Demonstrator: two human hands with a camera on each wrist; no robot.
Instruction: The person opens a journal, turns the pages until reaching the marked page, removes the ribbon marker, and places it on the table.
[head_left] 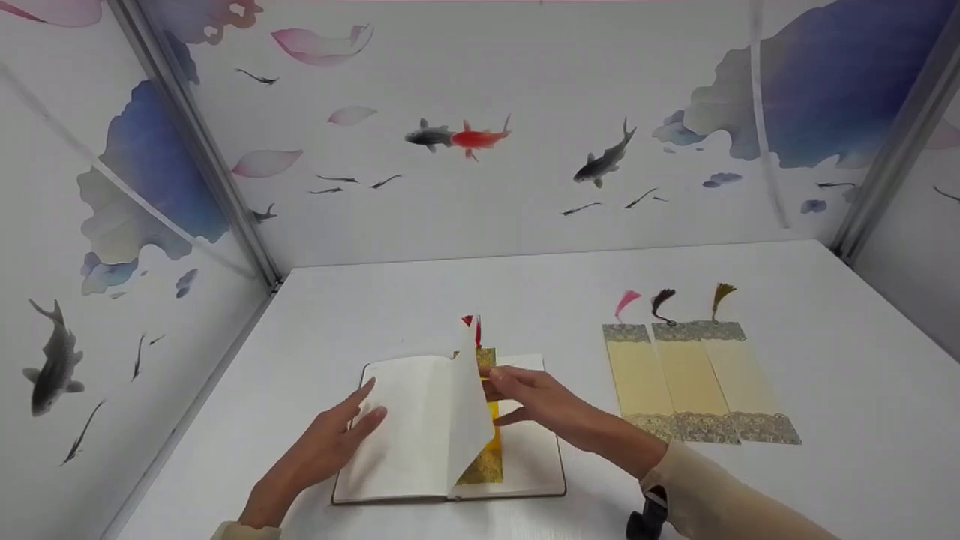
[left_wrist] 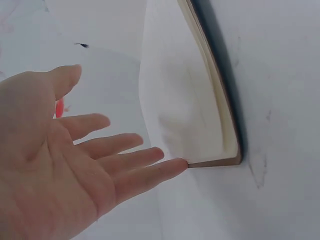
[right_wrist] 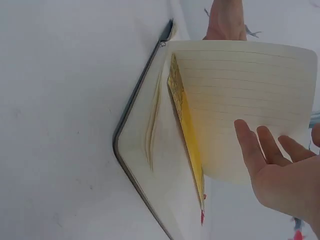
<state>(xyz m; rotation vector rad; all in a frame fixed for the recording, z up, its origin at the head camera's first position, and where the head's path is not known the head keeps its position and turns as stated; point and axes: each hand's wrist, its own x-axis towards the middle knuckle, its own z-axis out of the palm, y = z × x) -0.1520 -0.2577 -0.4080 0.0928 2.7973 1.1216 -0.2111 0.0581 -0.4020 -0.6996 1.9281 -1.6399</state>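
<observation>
The notebook (head_left: 450,431) lies open on the white table (head_left: 750,285), closest to the person and a little left of the table's middle, its dark cover edge showing around the cream pages. The left hand (head_left: 330,439) rests flat on the notebook's left page, fingers straight and spread, holding nothing; in the left wrist view the fingertips (left_wrist: 170,167) touch the bottom corner of the page block. One lined page (head_left: 469,405) stands lifted over the notebook's spine, curving toward the left. The right hand (head_left: 540,401) is at that page's right edge, above the notebook's right page; its fingers look loosely extended against the paper, though whether the thumb pinches the sheet cannot be told. Under the lifted page a yellow bookmark (head_left: 489,442) with a gold patterned end lies along the spine, and its red tassel (head_left: 472,324) sticks out past the notebook's far edge. To the right of the notebook, well apart from it, three pale yellow bookmarks (head_left: 694,382) lie side by side, touching, with pink, dark and gold tassels pointing away. Behind the notebook rises a wall panel (head_left: 525,150) painted with fish and petals.
</observation>
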